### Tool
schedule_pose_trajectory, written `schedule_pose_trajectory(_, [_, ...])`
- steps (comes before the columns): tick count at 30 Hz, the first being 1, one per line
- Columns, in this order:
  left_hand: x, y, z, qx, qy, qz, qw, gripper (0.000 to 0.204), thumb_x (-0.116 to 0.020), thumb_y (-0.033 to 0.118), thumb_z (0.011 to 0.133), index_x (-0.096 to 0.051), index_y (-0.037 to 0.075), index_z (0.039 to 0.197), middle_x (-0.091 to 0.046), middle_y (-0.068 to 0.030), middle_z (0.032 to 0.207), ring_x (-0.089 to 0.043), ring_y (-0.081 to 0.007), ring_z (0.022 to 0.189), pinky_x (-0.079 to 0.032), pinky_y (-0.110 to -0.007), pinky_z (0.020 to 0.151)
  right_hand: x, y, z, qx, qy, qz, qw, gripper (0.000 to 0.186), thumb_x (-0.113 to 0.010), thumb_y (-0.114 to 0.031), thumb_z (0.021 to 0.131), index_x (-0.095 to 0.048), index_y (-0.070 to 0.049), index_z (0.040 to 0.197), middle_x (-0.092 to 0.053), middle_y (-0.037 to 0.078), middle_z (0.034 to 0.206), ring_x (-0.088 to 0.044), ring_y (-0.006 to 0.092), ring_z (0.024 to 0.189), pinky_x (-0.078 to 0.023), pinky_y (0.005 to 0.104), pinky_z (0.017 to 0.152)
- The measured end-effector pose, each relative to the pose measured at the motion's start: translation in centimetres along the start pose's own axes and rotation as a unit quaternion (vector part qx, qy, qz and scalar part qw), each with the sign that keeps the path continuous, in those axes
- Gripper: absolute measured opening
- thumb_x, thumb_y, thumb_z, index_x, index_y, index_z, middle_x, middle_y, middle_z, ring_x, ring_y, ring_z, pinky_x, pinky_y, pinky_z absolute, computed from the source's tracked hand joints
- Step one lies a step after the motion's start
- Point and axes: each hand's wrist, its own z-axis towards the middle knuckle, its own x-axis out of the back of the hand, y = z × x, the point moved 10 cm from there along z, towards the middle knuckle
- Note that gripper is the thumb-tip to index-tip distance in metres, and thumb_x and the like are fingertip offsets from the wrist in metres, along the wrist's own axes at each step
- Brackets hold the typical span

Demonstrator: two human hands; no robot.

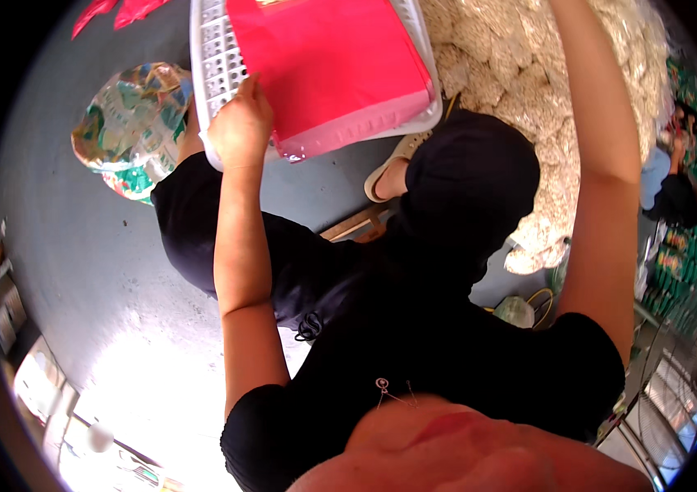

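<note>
My left hand [242,119] is closed at the left edge of a stack of red sheets [332,61], its fingers curled onto that edge. The stack lies in a white perforated plastic basket [213,45] at the top of the view, with a shiny clear film along its lower edge. My right forearm reaches up the right side, past a large heap of pale bagged material; the hand itself is beyond the top edge.
Pale bundles [488,57] are piled at right, near a person [676,184] and green packages [684,271]. A patterned plastic sack [131,119] and red pieces [135,10] are at left. My shoe [385,180] rests near a wooden piece [352,225] on the grey floor [86,262].
</note>
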Motion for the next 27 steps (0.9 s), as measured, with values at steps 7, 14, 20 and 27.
schedule_pose_trajectory(7, [-2.1, 6.7, -2.8, -0.208, -0.046, -0.032, 0.977, 0.027, -0.068, 0.031, 0.087, -0.071, 0.024, 0.113, -0.064, -0.0020, 0.058, -0.063, -0.0191, 0.049, -0.049, -0.033, 0.047, -11.9, 23.7, -55.5, -0.423, -0.515, -0.161, 0.728, 0.069, -0.067, -0.058, 0.079, -0.068, 0.004, 0.107, -0.068, 0.026, 0.105, -0.066, 0.0381, 0.100, -0.051, 0.0462, 0.086])
schedule_pose_trajectory(14, [-3.4, 9.1, -4.6, -0.291, 0.052, -0.014, 0.955, 0.025, -0.068, 0.021, 0.085, -0.074, 0.019, 0.110, -0.071, -0.0035, 0.072, -0.065, -0.0188, 0.055, -0.051, -0.031, 0.049, -21.5, 18.8, -74.7, -0.788, -0.151, 0.288, 0.523, 0.081, -0.079, -0.061, 0.069, -0.059, 0.001, 0.119, -0.065, 0.015, 0.109, -0.063, 0.0315, 0.096, -0.050, 0.0469, 0.082])
schedule_pose_trajectory(20, [-3.8, 8.9, -4.5, -0.289, 0.048, -0.018, 0.956, 0.027, -0.064, 0.012, 0.084, -0.075, 0.017, 0.108, -0.073, -0.0038, 0.079, -0.066, -0.0185, 0.056, -0.052, -0.030, 0.050, -24.1, 18.5, -71.3, -0.840, 0.226, 0.183, 0.457, 0.099, -0.089, -0.042, 0.061, -0.041, 0.004, 0.135, -0.044, 0.021, 0.139, -0.048, 0.0341, 0.123, -0.045, 0.0424, 0.100])
schedule_pose_trajectory(27, [-3.9, 8.8, -4.4, -0.277, 0.050, -0.045, 0.959, 0.026, -0.062, 0.014, 0.086, -0.074, 0.021, 0.108, -0.073, -0.0047, 0.079, -0.067, -0.0194, 0.057, -0.052, -0.030, 0.051, -18.2, 21.6, -69.7, -0.841, 0.070, -0.003, 0.536, 0.104, -0.082, -0.058, 0.060, -0.047, 0.002, 0.136, -0.042, 0.027, 0.141, -0.040, 0.0392, 0.131, -0.035, 0.0435, 0.110])
